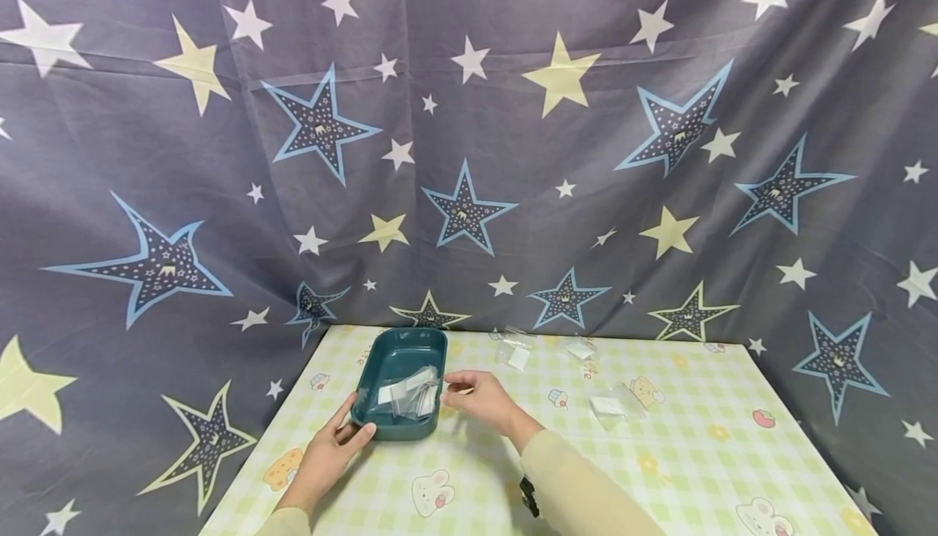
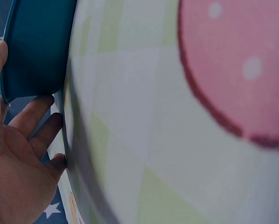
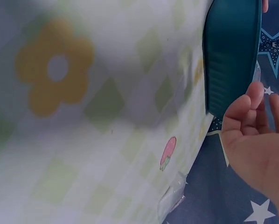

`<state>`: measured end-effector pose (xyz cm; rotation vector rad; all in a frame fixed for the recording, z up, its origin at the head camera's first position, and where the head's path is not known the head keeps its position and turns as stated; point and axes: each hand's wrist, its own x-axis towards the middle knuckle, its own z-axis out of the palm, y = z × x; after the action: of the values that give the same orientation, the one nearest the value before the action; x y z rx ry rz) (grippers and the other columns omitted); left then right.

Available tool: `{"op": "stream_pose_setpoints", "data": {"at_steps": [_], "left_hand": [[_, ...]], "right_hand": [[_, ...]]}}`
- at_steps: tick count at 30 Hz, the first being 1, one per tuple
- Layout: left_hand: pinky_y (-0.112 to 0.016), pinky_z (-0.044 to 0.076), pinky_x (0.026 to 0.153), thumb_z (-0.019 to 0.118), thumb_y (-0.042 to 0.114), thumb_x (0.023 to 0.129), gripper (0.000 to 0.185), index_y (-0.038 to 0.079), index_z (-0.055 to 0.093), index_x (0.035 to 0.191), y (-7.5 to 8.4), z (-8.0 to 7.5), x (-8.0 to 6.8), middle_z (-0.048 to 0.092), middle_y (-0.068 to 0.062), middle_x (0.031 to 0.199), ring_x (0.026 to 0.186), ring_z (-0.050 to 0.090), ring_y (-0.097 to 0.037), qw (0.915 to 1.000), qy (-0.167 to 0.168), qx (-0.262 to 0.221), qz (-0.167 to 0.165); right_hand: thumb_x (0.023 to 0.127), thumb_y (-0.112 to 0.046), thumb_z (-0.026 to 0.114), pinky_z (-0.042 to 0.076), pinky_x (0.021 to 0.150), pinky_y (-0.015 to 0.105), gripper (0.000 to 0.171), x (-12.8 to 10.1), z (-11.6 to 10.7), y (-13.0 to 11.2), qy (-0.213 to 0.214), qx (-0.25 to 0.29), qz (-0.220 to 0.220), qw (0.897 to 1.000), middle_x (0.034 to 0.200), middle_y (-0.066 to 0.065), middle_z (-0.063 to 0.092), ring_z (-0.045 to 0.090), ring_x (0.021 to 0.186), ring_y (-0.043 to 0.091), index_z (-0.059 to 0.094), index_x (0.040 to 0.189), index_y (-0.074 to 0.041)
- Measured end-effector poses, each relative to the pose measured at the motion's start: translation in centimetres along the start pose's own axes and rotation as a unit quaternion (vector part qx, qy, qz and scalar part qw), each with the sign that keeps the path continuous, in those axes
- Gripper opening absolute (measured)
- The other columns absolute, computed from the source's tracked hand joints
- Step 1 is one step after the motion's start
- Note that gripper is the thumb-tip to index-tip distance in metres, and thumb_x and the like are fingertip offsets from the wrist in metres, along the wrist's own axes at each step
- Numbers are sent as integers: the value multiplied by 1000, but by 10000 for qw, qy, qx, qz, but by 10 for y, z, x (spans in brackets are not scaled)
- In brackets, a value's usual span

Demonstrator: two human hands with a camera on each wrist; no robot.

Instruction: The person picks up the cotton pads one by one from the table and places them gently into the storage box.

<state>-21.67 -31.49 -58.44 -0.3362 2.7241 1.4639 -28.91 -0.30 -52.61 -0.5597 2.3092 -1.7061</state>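
A dark green rectangular tray [image 1: 401, 432] stands at the table's left side. Inside its near half lie several small clear plastic bags [image 1: 414, 393] with white pieces in them. My left hand [image 1: 330, 450] holds the tray's near left corner, thumb at the front wall and fingers along the left side. Beside the right rim is my right hand [image 1: 484, 397], its fingers loosely bent and fingertips right at the edge. In the right wrist view a bit of clear plastic [image 3: 257, 72] shows just above the right fingertips [image 3: 255, 91].
To the right on the checked tablecloth [image 1: 513, 454] lie a clear bag with a white piece [image 1: 516, 355], another bag [image 1: 580, 349] farther right, and a third bag [image 1: 611, 406] nearer. A star-patterned grey curtain [image 1: 469, 137] hangs behind the table.
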Motion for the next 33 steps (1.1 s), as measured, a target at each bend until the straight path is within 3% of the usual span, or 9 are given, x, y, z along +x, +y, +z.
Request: {"op": "stream_pose_setpoints", "data": {"at_steps": [5,10,16,20,33], "left_hand": [[-55,53,115,70,64,98,95,33,21,173,0,1,1,53,-25,157,148,52,-41,10000,7,-48,37],[-56,52,115,70,65,97,95,34,21,173,0,0,0,54,-26,156,147,53,-42,10000,24,50,31],[-64,45,119,63,73,97,95,34,21,173,1,-1,-1,52,-28,157,148,51,-44,9998,38,186,-36],[-66,42,121,60,73,99,92,35,20,173,1,-1,0,50,-29,158,149,50,-45,9998,18,204,-43],[-66,41,122,64,68,99,91,35,21,173,1,2,0,49,-30,158,149,49,-45,9999,64,53,-64]], "right_hand": [[96,-24,79,61,87,33,44,-3,-10,5,134,-1052,-325,9938,128,17,76,73,99,25,73,137,-7],[96,-29,81,57,76,27,48,-5,-19,9,231,-2053,-623,9764,132,14,76,70,88,15,72,139,-11],[97,-35,80,57,79,32,50,-9,-29,9,384,-2932,-737,9524,138,8,73,72,96,20,71,142,-17],[96,-39,81,57,78,32,51,-12,-36,8,442,-3127,-625,9468,139,7,72,70,95,17,71,142,-20],[98,-35,80,61,84,42,50,-23,-62,11,467,-3072,-567,9488,144,10,70,73,103,25,70,144,-18]]}}
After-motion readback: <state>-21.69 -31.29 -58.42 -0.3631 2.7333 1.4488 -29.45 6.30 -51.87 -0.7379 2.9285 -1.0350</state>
